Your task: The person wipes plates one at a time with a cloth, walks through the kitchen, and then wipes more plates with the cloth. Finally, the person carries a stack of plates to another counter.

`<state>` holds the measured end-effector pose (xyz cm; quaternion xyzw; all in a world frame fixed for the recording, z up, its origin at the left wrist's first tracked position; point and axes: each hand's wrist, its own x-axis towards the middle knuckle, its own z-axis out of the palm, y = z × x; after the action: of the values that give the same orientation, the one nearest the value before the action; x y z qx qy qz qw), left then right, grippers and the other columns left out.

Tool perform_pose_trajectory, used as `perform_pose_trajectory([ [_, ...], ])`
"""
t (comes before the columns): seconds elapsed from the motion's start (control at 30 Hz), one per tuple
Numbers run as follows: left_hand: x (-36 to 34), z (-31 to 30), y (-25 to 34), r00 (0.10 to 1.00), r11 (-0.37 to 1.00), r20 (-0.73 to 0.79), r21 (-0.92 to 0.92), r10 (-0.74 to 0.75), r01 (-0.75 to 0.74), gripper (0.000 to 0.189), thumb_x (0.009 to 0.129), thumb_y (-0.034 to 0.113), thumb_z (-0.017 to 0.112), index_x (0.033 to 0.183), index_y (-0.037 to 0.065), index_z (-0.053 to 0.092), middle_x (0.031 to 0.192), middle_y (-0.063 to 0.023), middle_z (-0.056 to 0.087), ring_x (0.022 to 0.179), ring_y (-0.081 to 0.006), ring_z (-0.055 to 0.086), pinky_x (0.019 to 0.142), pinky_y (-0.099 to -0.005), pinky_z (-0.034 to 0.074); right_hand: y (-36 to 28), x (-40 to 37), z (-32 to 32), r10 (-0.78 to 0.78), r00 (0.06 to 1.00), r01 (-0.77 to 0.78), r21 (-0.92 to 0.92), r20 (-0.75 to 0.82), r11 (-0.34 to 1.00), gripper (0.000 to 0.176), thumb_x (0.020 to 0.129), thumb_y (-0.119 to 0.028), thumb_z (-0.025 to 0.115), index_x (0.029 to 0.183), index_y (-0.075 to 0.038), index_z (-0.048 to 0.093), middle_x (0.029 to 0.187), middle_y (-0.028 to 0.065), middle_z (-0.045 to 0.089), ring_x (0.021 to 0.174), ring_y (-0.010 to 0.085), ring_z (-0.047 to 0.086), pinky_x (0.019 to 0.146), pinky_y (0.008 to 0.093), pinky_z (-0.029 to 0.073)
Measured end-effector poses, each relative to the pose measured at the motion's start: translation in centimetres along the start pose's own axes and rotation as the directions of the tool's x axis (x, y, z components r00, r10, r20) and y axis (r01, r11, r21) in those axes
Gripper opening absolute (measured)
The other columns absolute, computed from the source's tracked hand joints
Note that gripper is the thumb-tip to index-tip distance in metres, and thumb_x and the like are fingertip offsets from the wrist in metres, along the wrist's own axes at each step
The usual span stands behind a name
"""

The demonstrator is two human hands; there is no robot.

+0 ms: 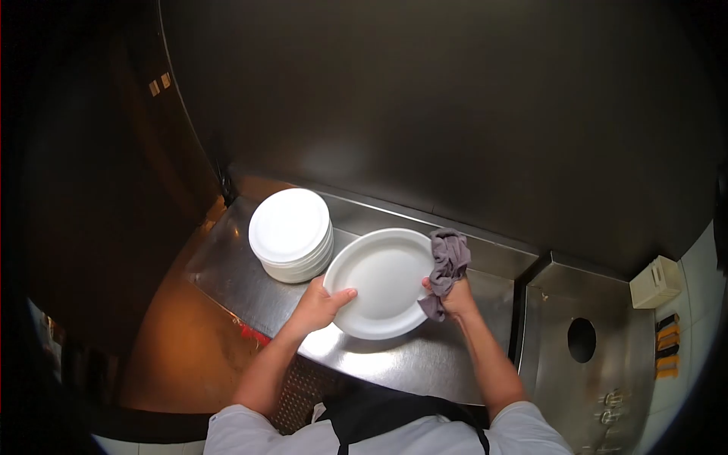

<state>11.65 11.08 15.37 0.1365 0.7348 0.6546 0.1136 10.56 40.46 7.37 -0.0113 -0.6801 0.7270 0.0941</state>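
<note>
A white oval plate [383, 282] is held up over the steel counter, its hollow side facing me. My left hand [320, 305] grips its left rim, thumb lying on the inner face. On the opposite rim, my right hand [455, 294] is closed around a crumpled grey-purple cloth [449, 262] and presses it against the plate's edge. Some of that hand's fingers are hidden by the cloth and the plate. Just left of the held plate stands a stack of white plates [290, 227] on the counter.
The steel counter [425, 360] runs along a dark wall. To the right, past a gap, is another steel surface with a round dark hole [582, 340]. A cream box [655, 283] and yellow-and-black items [667, 345] sit at the far right. Perforated matting [303, 390] lies below.
</note>
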Motion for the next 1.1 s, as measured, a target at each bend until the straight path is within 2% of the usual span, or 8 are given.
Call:
perform_pose_trajectory([
  [0.23,-0.4,0.9,0.2,0.954,0.901,0.159,0.398,-0.253,0.173,0.032,0.088,0.014,0.071,0.117,0.002,0.066,0.099,-0.0139,0.073,0.092,-0.0196,0.069,0.083,-0.0344,0.053,-10.5,1.2,1.7,0.132,0.814,0.214,-0.504,0.565,0.837,0.050,0.075,-0.027,0.079,0.118,-0.006,0.064,0.107,0.0130,0.070,0.098,0.0250,0.067,0.087,0.0344,0.051],
  [0.4,0.0,2.7,-1.5,0.940,0.763,0.138,0.626,-0.313,0.162,0.037,0.083,0.015,0.075,0.117,0.004,0.066,0.098,-0.0174,0.072,0.095,-0.0301,0.068,0.087,-0.0375,0.051,-8.4,1.5,3.8,0.128,0.744,0.409,-0.599,0.655,0.688,0.047,0.070,-0.029,0.080,0.111,-0.011,0.066,0.104,0.0185,0.069,0.099,0.0404,0.064,0.086,0.0403,0.051],
  [0.47,-0.5,3.2,-1.4,0.980,0.848,0.123,0.526,-0.155,0.068,0.040,0.077,0.014,0.079,0.113,0.003,0.066,0.104,-0.0175,0.070,0.099,-0.0319,0.067,0.090,-0.0370,0.050,-8.0,1.0,4.8,0.206,0.717,0.427,-0.654,0.666,0.624,0.046,0.070,-0.028,0.080,0.110,-0.009,0.067,0.101,0.0180,0.070,0.096,0.0407,0.064,0.086,0.0395,0.051],
  [0.53,-0.4,3.1,-0.8,0.984,0.839,0.039,0.529,-0.174,0.127,0.044,0.075,0.012,0.081,0.114,0.003,0.065,0.106,-0.0164,0.070,0.100,-0.0292,0.067,0.091,-0.0358,0.050,-8.1,0.8,4.8,0.152,0.772,0.365,-0.626,0.617,0.689,0.044,0.070,-0.026,0.080,0.109,-0.008,0.067,0.101,0.0159,0.070,0.094,0.0355,0.066,0.085,0.0378,0.051],
  [0.67,-0.2,-0.3,0.7,0.988,0.986,0.032,-0.062,-0.151,0.152,0.052,0.079,0.010,0.080,0.123,-0.001,0.054,0.103,-0.0139,0.069,0.101,-0.0194,0.065,0.086,-0.0319,0.053,-6.6,0.9,3.4,-0.072,0.893,0.226,-0.305,0.444,0.925,0.036,0.073,-0.021,0.083,0.104,-0.008,0.069,0.097,0.0089,0.072,0.088,0.0228,0.068,0.080,0.0349,0.053],
  [0.8,-2.6,1.0,-2.2,0.950,0.932,-0.309,-0.328,0.049,-0.155,0.050,0.086,0.007,0.073,0.127,-0.003,0.046,0.117,-0.0148,0.063,0.107,-0.0211,0.063,0.091,-0.0334,0.052,-4.6,1.1,2.6,0.031,0.997,-0.041,0.156,0.069,0.987,0.043,0.076,-0.006,0.083,0.115,-0.006,0.064,0.103,0.0005,0.064,0.090,0.0150,0.061,0.079,0.0314,0.053],
  [0.93,-2.7,6.2,-5.1,0.758,0.915,-0.644,-0.235,0.106,-0.328,0.047,0.091,0.010,0.067,0.132,-0.004,0.048,0.119,-0.0152,0.062,0.110,-0.0213,0.059,0.097,-0.0337,0.046,1.2,-0.5,5.2,0.196,0.979,-0.159,0.408,-0.050,0.899,0.055,0.080,-0.010,0.082,0.127,-0.007,0.054,0.115,0.0040,0.061,0.098,0.0200,0.062,0.084,0.0374,0.054],
  [1.1,-4.0,1.9,-6.4,0.908,0.980,-0.417,-0.162,0.037,-0.114,0.042,0.093,0.016,0.066,0.127,-0.005,0.054,0.114,-0.0152,0.067,0.102,-0.0208,0.064,0.091,-0.0340,0.050,1.2,-1.8,4.3,0.175,0.982,-0.190,0.362,0.075,0.912,0.070,0.074,-0.008,0.084,0.136,-0.009,0.050,0.119,0.0017,0.058,0.106,0.0202,0.057,0.094,0.0358,0.049],
])
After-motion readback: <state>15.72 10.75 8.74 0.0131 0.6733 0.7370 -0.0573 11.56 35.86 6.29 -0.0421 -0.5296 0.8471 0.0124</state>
